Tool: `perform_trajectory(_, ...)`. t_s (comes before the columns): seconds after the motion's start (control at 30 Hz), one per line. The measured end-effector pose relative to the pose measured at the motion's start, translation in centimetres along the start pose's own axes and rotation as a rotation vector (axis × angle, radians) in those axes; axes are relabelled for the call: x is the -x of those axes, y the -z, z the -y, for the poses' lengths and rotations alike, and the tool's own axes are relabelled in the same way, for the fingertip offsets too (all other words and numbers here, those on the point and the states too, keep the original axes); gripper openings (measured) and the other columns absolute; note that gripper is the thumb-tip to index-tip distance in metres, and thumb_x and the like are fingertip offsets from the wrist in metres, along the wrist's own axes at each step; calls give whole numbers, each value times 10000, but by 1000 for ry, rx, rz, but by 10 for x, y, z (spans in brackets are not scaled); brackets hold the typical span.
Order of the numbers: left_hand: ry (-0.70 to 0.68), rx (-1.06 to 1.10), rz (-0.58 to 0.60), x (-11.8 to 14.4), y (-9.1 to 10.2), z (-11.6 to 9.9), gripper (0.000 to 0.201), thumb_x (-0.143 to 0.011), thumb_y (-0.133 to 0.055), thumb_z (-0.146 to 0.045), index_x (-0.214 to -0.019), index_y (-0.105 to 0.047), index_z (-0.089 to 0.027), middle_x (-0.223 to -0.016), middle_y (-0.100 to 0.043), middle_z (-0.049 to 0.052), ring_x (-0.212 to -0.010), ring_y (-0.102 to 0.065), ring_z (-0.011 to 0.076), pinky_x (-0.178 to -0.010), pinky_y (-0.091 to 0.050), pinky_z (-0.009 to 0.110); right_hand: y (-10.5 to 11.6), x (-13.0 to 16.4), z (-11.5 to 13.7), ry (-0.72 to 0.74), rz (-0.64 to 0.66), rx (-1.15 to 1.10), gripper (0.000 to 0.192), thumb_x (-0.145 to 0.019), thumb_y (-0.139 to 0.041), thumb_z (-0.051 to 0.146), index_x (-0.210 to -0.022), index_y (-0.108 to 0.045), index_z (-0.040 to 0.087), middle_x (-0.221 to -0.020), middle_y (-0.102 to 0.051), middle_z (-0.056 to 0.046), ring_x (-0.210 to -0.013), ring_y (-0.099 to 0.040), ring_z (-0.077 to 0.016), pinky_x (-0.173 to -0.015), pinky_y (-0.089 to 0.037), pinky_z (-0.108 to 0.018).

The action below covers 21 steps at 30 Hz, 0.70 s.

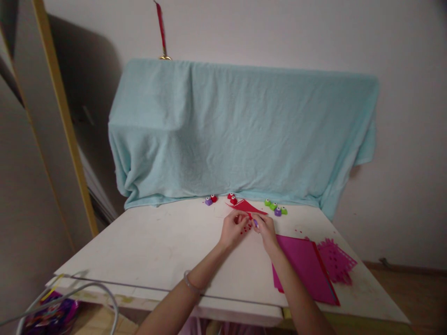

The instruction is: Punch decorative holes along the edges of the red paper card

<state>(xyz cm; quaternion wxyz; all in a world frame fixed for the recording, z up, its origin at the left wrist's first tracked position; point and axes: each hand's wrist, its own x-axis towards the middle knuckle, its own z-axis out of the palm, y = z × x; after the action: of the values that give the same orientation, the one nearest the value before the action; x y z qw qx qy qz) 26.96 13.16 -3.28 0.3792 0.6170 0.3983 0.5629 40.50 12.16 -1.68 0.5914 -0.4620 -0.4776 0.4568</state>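
Observation:
My left hand (232, 229) is closed on a sheet of red paper (246, 206), pinching its near edge. The sheet's far edge has a row of small holes. My right hand (264, 228) is closed around a small purple craft punch (256, 223), held against the near edge of the paper. Fingers hide most of the punch. Small red paper cutouts (246, 228) lie on the table between and below my hands.
Small craft punches stand at the back: a purple one (208, 201), red ones (233, 199), and green ones (273, 206) beside another purple one (277, 211). Magenta paper sheets (303, 265) and punched magenta paper (335, 260) lie right. A light-blue cloth (244, 130) hangs behind.

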Motion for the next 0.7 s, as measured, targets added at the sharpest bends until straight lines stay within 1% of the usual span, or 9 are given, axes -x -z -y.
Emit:
perform_trajectory(0.13, 23, 19, -16, 0, 0, -1, 219, -789, -646, -348, -888, -700, -162, -772, -617, 13, -667, -499, 116, -643, -396, 224, 1, -1, -2, 23, 36, 27, 408, -727, -651, 519, -549, -548, 167, -492, -441, 27, -435, -351, -82, -403, -224, -211)
perform_trajectory(0.23, 20, 12, -18, 0, 0, -1, 211, -793, -641, -339, -885, -694, -157, -759, -609, 9, -658, -495, 112, -631, -391, 221, 2, -2, -6, 31, 56, 23, 366, -739, -643, 481, -580, -583, 157, -496, -439, 32, -438, -350, -78, -406, -224, -206)
perform_trajectory(0.3, 26, 5, -31, 0, -1, 0, 189, -798, -627, -320, -873, -688, -157, -748, -608, 7, -654, -496, 111, -621, -383, 219, 1, -3, -8, 13, 49, 20, 311, -731, -652, 447, -661, -653, 143, -497, -447, 36, -439, -357, -77, -410, -227, -200)
perform_trajectory(0.37, 29, -6, -48, 0, -1, 0, 166, -802, -608, -300, -854, -682, -161, -728, -600, 1, -648, -494, 110, -611, -371, 216, 0, -4, -9, -1, 41, 37, 301, -726, -658, 424, -780, -714, 133, -495, -464, 37, -436, -372, -81, -413, -240, -199)
perform_trajectory(0.47, 29, -10, -61, 0, -1, 0, 143, -796, -594, -274, -835, -674, -161, -702, -581, -8, -634, -480, 105, -599, -358, 211, -1, -2, -7, 57, 29, 133, 318, -751, -639, 396, -875, -751, 125, -504, -527, 18, -451, -440, -107, -433, -321, -218)
perform_trajectory(0.5, 32, -6, -63, 0, -1, 0, 139, -792, -592, -268, -832, -671, -160, -699, -575, -10, -628, -475, 102, -595, -357, 208, -1, -2, -6, 102, 16, 179, 308, -760, -633, 384, -878, -757, 127, -536, -574, -1, -484, -492, -126, -464, -374, -232)
perform_trajectory(0.57, 39, 4, -65, 0, -1, -1, 139, -789, -590, -268, -829, -662, -157, -697, -566, -13, -618, -468, 97, -590, -358, 204, -2, 0, -3, 208, -17, 275, 272, -772, -629, 361, -860, -764, 143, -659, -674, -43, -613, -606, -177, -585, -474, -276)
perform_trajectory(0.63, 46, 9, -66, 0, -1, -2, 143, -787, -590, -280, -825, -654, -158, -693, -555, -18, -610, -461, 94, -586, -358, 202, -2, 2, -1, 298, -47, 354, 233, -784, -627, 344, -832, -762, 161, -791, -724, -65, -746, -662, -216, -712, -512, -314)
perform_trajectory(0.7, 51, 12, -69, 0, -1, -2, 143, -785, -592, -289, -821, -648, -162, -683, -541, -23, -609, -459, 94, -581, -353, 200, -2, 3, 0, 345, -64, 404, 209, -799, -619, 327, -833, -755, 173, -848, -735, -66, -798, -676, -226, -766, -517, -329)
